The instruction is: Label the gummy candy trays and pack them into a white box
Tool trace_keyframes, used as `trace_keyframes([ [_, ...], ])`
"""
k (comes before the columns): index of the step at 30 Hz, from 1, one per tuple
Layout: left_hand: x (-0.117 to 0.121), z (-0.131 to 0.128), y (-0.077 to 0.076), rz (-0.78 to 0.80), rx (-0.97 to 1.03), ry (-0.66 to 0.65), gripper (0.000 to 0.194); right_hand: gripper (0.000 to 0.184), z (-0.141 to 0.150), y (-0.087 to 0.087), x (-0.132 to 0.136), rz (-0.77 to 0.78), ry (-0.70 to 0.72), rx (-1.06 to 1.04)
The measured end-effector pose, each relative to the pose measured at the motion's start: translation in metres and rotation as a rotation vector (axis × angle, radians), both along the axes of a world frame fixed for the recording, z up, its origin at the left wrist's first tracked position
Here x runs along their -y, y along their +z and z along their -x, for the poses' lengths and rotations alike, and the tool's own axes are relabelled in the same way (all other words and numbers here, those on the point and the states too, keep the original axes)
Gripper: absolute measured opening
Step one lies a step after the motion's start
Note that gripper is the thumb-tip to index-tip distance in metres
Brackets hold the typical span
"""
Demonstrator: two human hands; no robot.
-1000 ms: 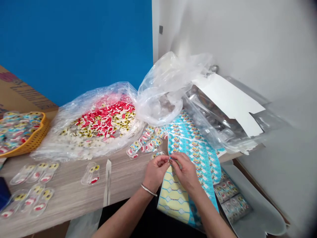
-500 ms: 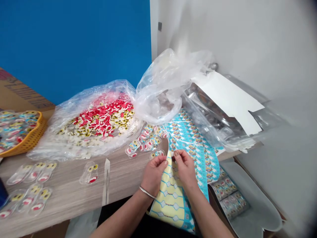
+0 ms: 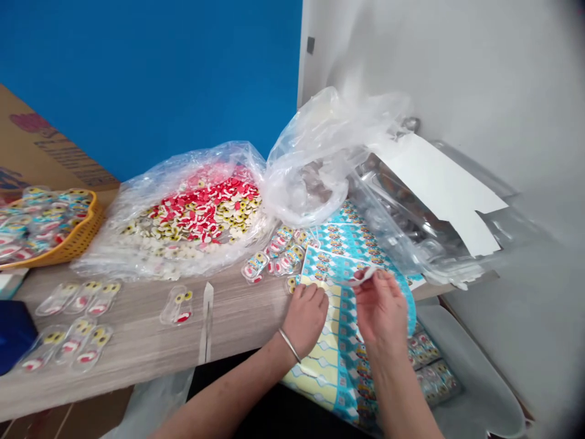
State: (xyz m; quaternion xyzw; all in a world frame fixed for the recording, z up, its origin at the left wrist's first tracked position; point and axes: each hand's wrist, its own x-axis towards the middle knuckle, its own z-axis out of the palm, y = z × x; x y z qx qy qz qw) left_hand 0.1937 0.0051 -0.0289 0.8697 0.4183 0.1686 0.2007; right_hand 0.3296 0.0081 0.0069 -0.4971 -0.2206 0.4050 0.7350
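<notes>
Pale yellow backing and blue printed labels show on a long sticker sheet [image 3: 326,341] that hangs over the table edge toward my lap. My left hand [image 3: 307,320] lies on the sheet's left part with its fingers curled and close together; the thumb is hidden. Above the sheet, to the right, my right hand [image 3: 381,305] pinches a thin white strip [image 3: 363,277] between thumb and fingers. Just beyond my left hand, several small clear packs [image 3: 286,259] with blue labels lie in a pile.
A clear bag [image 3: 205,207] of red, white and yellow pieces lies behind. Unlabelled clear packs [image 3: 86,341] lie left, below an orange basket [image 3: 86,238] of labelled packs. A white card [image 3: 439,177] tops clear plastic at right. A grey chair [image 3: 484,366] stands below.
Both hands were together at the sheet's edge. My right hand has moved right and up with a white strip, while my left hand has settled onto the sheet. The view has shifted slightly.
</notes>
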Motion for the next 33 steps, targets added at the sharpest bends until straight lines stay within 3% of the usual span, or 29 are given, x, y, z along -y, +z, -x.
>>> trace_keyframes([
  [3, 0.005, 0.007, 0.011, 0.341, 0.450, 0.105, 0.022, 0.010, 0.013, 0.015, 0.012, -0.122, -0.057, 0.560],
  [6, 0.019, 0.034, 0.034, 0.852, 1.203, 0.370, 0.032, 0.018, 0.044, 0.007, 0.023, -0.330, 0.119, 1.158],
  [8, 0.032, 0.062, 0.047, 1.085, 1.601, 0.488, 0.035, 0.029, 0.074, -0.004, 0.027, -0.493, 0.237, 1.362],
  [10, 0.048, 0.096, 0.052, 1.160, 1.786, 0.601, 0.026, 0.033, 0.108, -0.011, 0.030, -0.633, 0.348, 1.429],
  [13, 0.070, 0.153, 0.043, 1.084, 1.878, 0.882, 0.016, 0.031, 0.158, -0.011, 0.031, -0.741, 0.702, 1.427],
  [16, 0.081, 0.211, 0.026, 0.775, 1.873, 1.138, 0.019, 0.035, 0.198, -0.013, 0.024, -0.656, 1.015, 1.384],
  [19, 0.073, 0.260, 0.011, 0.390, 1.782, 1.265, 0.025, 0.049, 0.231, -0.024, 0.004, -0.455, 1.019, 1.461],
  [21, 0.059, 0.282, 0.002, 0.282, 1.694, 1.264, 0.026, 0.061, 0.249, -0.034, -0.012, -0.373, 1.019, 1.555],
  [24, 0.034, 0.296, -0.012, 0.298, 1.588, 1.201, 0.027, 0.071, 0.268, -0.045, -0.028, -0.356, 1.065, 1.641],
  [27, 0.021, 0.295, -0.021, 0.362, 1.555, 1.151, 0.030, 0.068, 0.272, -0.052, -0.030, -0.341, 1.092, 1.666],
  [33, 0.037, 0.273, -0.014, 0.459, 1.560, 1.174, 0.029, 0.061, 0.247, -0.054, -0.017, -0.314, 1.139, 1.590],
])
